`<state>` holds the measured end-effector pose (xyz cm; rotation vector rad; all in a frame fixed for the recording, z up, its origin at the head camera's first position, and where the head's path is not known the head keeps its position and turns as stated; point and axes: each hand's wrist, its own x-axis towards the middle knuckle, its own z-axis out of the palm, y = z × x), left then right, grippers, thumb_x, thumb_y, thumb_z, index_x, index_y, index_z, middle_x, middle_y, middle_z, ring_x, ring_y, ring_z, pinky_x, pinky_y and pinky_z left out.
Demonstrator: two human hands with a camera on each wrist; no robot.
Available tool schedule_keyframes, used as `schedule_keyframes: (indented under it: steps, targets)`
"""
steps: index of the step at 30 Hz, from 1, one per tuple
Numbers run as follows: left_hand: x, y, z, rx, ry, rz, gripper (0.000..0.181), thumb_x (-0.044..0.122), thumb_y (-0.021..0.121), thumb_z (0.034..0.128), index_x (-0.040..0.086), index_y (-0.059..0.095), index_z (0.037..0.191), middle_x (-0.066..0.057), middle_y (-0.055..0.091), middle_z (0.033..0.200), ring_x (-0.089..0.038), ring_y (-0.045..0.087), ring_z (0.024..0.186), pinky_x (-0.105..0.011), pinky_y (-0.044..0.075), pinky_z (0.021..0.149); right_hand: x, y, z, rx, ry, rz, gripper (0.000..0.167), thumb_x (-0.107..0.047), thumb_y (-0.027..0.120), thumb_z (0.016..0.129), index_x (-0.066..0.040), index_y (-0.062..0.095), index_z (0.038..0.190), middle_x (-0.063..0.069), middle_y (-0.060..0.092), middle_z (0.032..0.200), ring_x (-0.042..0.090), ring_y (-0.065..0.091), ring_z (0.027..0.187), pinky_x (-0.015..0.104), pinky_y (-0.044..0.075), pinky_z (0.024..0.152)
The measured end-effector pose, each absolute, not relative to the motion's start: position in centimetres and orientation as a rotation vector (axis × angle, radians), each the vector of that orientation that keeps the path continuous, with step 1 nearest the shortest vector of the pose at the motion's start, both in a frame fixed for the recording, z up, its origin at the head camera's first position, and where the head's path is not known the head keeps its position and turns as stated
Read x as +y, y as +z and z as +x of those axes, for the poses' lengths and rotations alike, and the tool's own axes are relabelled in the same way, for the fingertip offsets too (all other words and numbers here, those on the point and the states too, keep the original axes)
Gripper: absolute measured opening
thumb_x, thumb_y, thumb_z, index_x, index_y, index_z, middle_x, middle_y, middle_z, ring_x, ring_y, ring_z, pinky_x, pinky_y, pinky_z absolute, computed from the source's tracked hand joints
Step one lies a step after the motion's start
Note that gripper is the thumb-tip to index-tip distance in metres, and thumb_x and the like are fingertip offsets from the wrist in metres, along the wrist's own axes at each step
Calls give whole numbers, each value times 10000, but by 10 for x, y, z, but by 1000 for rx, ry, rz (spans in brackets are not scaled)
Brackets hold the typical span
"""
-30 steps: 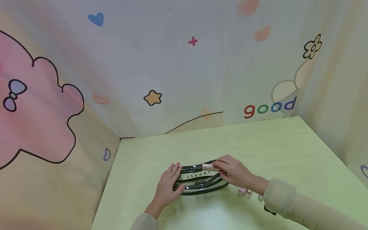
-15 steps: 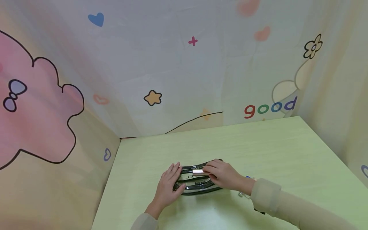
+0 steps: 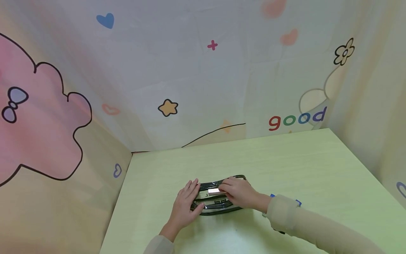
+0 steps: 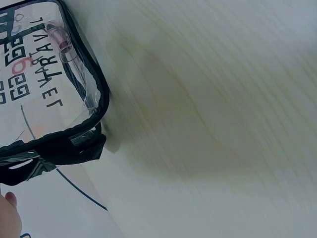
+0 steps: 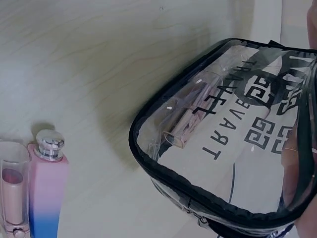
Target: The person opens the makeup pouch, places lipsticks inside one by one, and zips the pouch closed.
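A clear zip pouch with black trim point(image 3: 219, 212) and TRAVEL lettering lies on the table, its top facing up. My left hand point(image 3: 185, 205) rests over its left end, fingers stretched along the far trim and thumb on the near trim. Between the thumb and fingers of my right hand point(image 3: 240, 193) is a slim pale-pink cosmetic tube point(image 3: 214, 191), over the middle of the pouch; its right part is hidden by the fingers. Through the clear wall in the right wrist view, a pinkish lipstick-like tube point(image 5: 190, 116) shows inside the pouch.
Beside the pouch in the right wrist view stand a pink-to-blue bottle point(image 5: 47, 191) with a clear round cap and a clear tube with pink contents point(image 5: 13, 198). Blue bits point(image 3: 298, 203) peek out around the right sleeve. Printed curtains point(image 3: 190, 70) border the pale green table point(image 3: 285, 158).
My right hand has moved left and slightly down over the pouch, carrying the pale-pink tube from its right end to the middle. My left hand has stayed in place.
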<state>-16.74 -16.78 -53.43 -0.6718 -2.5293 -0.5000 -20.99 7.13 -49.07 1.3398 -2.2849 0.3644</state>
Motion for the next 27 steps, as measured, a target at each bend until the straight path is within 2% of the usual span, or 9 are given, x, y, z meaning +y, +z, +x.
schedule_keyframes:
  steps: [6,14,20,27]
  targets:
    - [-168,-533,-167,-2568,-566,-676,626,401,545,807,137,379,1349,10,330,1424,-253,319,1296,-486,349,948,68,-492,-208,-2399,323,1336,187,-70,648,732,-134,629,906,-46,606,861,99,545,758,220,485,650]
    - [-167,-533,-167,-2628,-519,-665,684,374,591,780,168,326,1376,9,318,1430,-253,310,1301,-454,335,975,67,-492,-206,-2466,288,1340,196,-46,633,720,-149,629,886,-60,597,830,91,545,735,220,478,641]
    - [-167,-531,-166,-2633,-533,-659,673,391,568,784,157,335,1371,15,314,1431,-242,305,1307,-467,337,978,63,-487,-205,-2567,234,1352,185,-17,604,714,-140,624,850,-44,582,778,123,560,755,249,481,662]
    - [-166,-531,-167,-2614,-561,-662,659,376,589,777,129,376,1350,-1,338,1419,-256,322,1297,-480,344,967,62,-489,-205,-2621,209,1325,221,-24,611,729,-172,640,890,-60,598,831,120,579,827,261,496,703]
